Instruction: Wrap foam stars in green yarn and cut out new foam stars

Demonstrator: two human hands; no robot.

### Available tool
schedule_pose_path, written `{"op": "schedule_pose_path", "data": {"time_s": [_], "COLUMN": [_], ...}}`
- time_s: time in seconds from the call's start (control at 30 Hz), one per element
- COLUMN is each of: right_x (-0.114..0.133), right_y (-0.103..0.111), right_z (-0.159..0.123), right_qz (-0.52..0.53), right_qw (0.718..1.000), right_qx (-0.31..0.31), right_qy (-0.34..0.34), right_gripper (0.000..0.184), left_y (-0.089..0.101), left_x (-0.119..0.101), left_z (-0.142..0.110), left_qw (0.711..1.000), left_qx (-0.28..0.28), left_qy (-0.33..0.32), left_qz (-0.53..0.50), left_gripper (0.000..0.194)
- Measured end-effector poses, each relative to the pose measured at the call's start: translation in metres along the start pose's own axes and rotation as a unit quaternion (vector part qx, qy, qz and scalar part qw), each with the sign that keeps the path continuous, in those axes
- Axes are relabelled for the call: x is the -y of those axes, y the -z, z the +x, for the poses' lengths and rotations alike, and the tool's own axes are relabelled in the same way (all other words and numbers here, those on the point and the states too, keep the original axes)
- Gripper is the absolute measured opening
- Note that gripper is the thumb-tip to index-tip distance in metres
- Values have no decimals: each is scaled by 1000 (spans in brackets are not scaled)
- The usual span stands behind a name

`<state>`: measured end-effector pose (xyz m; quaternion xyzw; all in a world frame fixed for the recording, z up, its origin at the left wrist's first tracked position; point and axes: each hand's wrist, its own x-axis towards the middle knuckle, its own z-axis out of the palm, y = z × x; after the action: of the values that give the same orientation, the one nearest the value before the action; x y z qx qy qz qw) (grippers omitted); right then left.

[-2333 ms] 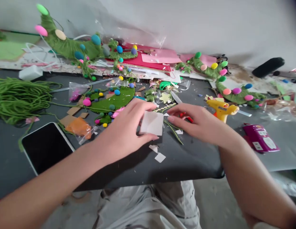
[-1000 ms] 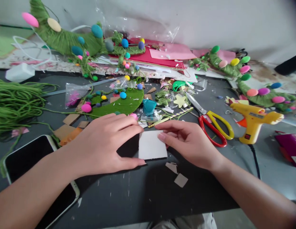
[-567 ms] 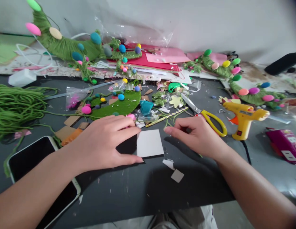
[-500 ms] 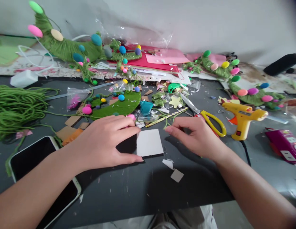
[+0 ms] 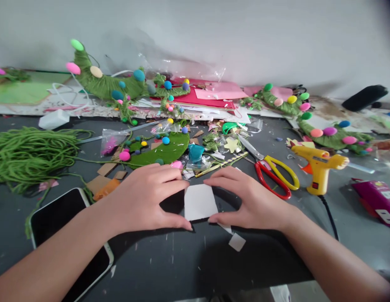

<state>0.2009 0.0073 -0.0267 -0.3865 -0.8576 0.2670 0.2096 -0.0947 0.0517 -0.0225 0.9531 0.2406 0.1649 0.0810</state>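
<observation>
A white square piece, like thick card or foam board, lies flat on the dark table between my hands. My left hand grips it at the left side, index fingertip by the far corner and thumb by the near corner. My right hand has hold of the right side the same way, thumb and index finger bent round its corners. Just below my right thumb are a small white square scrap and a thin white sliver, partly covered by the hand.
Scissors with red and yellow handles and a yellow glue gun lie to the right. A phone sits under my left forearm, near green yarn. Green felt and yarn-wrapped crescents with coloured balls are farther back.
My right hand has moved left onto the right side of the white square, its thumb and index finger opening round it. My left hand stays at the left side. The view has tilted up slightly.
</observation>
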Motion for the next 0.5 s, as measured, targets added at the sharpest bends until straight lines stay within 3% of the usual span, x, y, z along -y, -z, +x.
{"op": "schedule_pose_path", "data": {"time_s": [0.13, 0.3, 0.4, 0.5], "right_x": [1, 0, 1, 4], "right_y": [0, 2, 2, -1], "right_z": [-1, -2, -2, 0], "right_qz": [-10, -19, -26, -43], "right_qw": [1000, 999, 998, 997], "right_qx": [14, 15, 28, 42], "right_qy": [-15, -36, -39, -43], "right_gripper": [62, 64, 66, 65], "left_y": [3, 6, 11, 23], "left_x": [1, 2, 8, 16], "left_z": [0, 4, 4, -1], "left_qw": [1000, 989, 969, 960], "left_qx": [-20, -96, -119, -71], "left_qy": [19, 115, 214, 269], "left_qz": [-12, -6, 12, 9], "left_gripper": [84, 28, 28, 30]}}
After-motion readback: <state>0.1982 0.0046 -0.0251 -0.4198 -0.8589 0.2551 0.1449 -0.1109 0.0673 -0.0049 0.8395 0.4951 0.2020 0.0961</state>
